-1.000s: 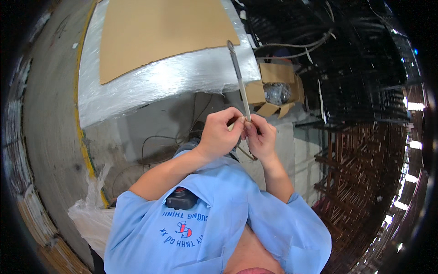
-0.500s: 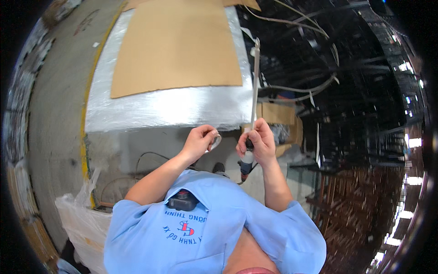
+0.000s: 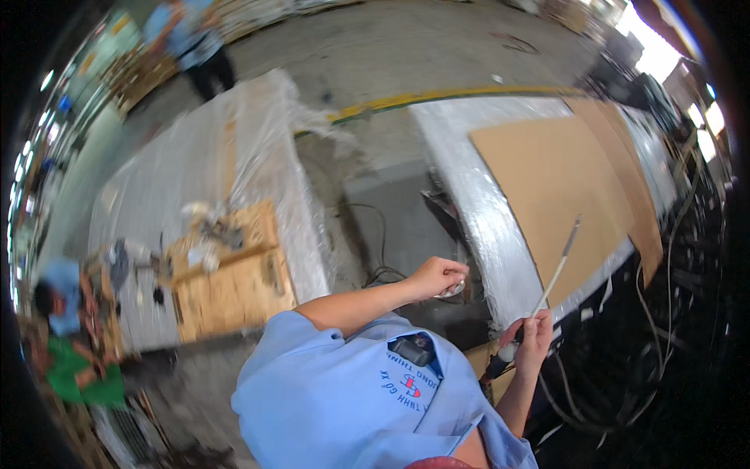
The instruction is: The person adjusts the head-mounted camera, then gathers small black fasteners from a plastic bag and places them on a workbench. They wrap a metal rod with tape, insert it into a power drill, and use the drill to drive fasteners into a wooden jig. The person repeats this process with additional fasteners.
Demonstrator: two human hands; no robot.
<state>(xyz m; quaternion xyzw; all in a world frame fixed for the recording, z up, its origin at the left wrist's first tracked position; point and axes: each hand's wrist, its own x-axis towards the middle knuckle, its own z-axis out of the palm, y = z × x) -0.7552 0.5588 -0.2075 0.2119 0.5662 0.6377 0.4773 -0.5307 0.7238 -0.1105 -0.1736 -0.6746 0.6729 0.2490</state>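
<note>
Long-shafted tool in the right hand: its long axis slants from the dark handle, near and to the left, up through the grip to the tip, far and slightly to the right. The right hand's fingers are wrapped about it where shaft meets handle, leaving no visible gap. Well apart to the left, the left hand has its fingertips pinched together, with a small pale ring showing just below them; much of that ring is hidden, so how firmly it is held I cannot tell. Seen from above, the shaft crosses in front of the cardboard sheet on the film-wrapped stack; whether it touches is unclear. The tool is slim and straight, with a whitish shaft, a darker grey stretch toward the tip and a thicker black handle.
</note>
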